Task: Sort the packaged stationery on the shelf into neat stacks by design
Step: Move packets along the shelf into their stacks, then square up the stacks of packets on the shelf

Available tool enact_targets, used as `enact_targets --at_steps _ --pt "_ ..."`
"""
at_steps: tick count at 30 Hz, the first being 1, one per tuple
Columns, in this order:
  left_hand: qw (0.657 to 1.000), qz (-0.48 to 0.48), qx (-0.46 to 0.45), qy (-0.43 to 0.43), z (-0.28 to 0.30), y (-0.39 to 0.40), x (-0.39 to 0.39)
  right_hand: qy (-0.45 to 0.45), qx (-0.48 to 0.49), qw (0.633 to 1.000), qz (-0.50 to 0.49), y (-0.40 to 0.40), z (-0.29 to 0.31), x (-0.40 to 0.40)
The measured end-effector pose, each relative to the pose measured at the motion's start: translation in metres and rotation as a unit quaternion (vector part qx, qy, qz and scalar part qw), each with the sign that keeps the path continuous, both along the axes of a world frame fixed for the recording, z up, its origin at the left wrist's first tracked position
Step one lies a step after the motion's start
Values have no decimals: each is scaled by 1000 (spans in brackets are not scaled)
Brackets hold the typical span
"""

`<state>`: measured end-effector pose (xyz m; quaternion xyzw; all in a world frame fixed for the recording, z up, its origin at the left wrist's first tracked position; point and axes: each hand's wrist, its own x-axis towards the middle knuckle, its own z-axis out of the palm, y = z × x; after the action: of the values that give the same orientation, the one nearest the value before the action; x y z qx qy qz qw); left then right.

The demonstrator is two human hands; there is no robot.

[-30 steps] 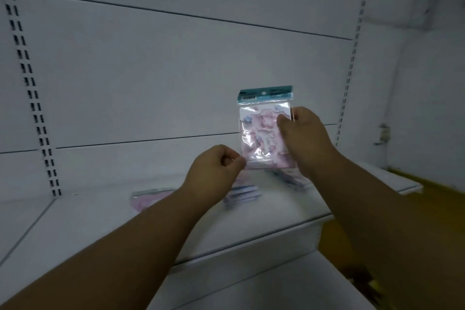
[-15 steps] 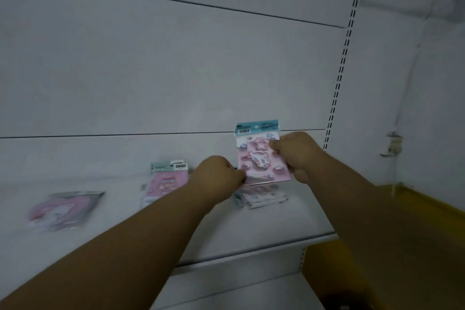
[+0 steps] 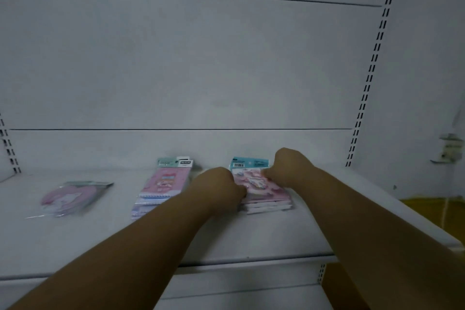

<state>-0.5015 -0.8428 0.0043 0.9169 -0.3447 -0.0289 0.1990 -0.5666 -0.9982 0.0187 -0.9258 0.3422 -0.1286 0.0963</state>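
A pink sticker packet with a teal header [image 3: 254,178] lies on top of a small stack of like packets [image 3: 269,205] on the white shelf [image 3: 276,234]. My left hand [image 3: 217,187] pinches its lower left corner and my right hand [image 3: 289,167] grips its right edge. To the left stands a stack of pink notebook packets [image 3: 163,185], partly hidden by my left forearm. Further left lies a single round pink packet [image 3: 69,197].
The white back panel [image 3: 201,70] rises behind the shelf, with slotted uprights at the right [image 3: 370,83] and far left [image 3: 8,148]. A lower shelf [image 3: 239,297] sits below. Yellow floor [image 3: 432,211] shows at the right, beyond the shelf's end.
Both hands have brought the packet down from upright in the air onto the right stack. The view has shifted, showing the notebook stack and the round packet.
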Motion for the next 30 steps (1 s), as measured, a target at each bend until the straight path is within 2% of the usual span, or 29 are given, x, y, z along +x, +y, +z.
enact_targets --at_steps 4,9,12,18,23,30 --pt "999 -3 -16 -38 3 4 2 -42 -53 997 30 19 9 7" --pt "994 2 -62 -95 12 43 15 -89 -24 989 118 71 21 24" --pt "988 17 -101 -115 18 79 35 -97 -30 985 139 108 27 40" --pt "984 33 -145 -98 29 168 88 -125 -33 982 141 184 35 83" --pt "989 72 -103 -73 19 242 144 -120 -23 978 167 248 25 124" --pt "993 111 12 -37 0 280 193 -22 -7 988 152 297 -4 163"
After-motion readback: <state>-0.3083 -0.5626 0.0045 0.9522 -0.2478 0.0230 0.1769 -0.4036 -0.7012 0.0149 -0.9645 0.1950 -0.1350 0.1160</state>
